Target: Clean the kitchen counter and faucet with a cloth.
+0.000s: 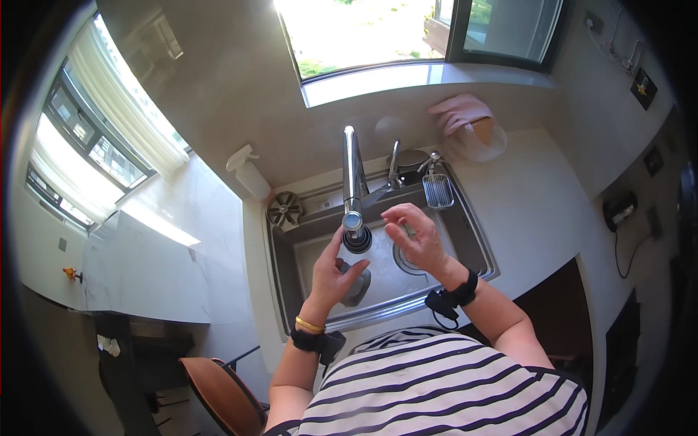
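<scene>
My left hand [334, 272] is beside the spray head [357, 240] of the chrome faucet [352, 169], its thumb spread from the fingers. Whether its fingertips touch the faucet is unclear. Just below the thumb, partly covered by it, is a grey object [357, 289] in the stainless steel sink [381, 300]; its kind cannot be told. To the right of the spout, my right hand [417, 242] hovers over the basin with curled, parted fingers and nothing in its grasp. Behind that hand the round drain [406, 261] is partly hidden.
A white spray bottle [248, 171] stands behind the sink's left corner. A round rinser [284, 210], faucet lever [395, 163] and wire soap rack [438, 191] line the rim. Pink gloves [463, 111] and a clear plastic bag [482, 144] rest at the back right. A brown chair [221, 392] is lower left.
</scene>
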Available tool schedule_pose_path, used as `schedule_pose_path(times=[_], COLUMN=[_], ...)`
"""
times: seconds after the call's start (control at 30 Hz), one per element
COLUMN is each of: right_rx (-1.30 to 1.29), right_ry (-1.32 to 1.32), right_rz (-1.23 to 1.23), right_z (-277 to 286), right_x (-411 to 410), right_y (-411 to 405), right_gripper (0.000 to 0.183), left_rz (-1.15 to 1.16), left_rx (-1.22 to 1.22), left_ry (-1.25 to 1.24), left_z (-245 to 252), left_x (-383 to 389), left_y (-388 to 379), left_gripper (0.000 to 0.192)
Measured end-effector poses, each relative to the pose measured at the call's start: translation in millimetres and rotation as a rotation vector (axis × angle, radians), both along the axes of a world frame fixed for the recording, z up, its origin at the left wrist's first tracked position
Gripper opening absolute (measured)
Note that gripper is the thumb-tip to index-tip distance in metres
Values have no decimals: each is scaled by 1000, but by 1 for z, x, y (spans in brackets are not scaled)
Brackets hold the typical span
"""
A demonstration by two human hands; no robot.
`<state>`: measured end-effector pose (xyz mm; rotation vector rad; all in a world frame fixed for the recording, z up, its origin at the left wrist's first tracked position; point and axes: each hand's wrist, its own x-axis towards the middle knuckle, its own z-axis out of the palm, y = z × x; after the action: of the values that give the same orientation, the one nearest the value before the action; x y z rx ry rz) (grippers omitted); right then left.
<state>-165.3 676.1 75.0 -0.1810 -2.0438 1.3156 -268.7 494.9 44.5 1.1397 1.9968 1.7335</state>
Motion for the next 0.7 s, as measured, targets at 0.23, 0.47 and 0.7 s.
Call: schedule_pose_path(times=[0.23, 0.47, 0.7], right_rx=[358, 384, 310], right_ry=[-31, 11, -59], right_rz=[-32, -70, 1], right_z=[24, 22, 32], right_x=[-14, -17, -16], right_y=[-29, -30, -32], right_gripper=[30, 23, 23], left_rz=[37, 31, 45], left_rx=[8, 30, 152], left_ry=[-16, -38, -50], left_z=[-8, -4, -20], left_x=[-3, -3, -11], left_y=[12, 12, 18], left_gripper=[69, 67, 62])
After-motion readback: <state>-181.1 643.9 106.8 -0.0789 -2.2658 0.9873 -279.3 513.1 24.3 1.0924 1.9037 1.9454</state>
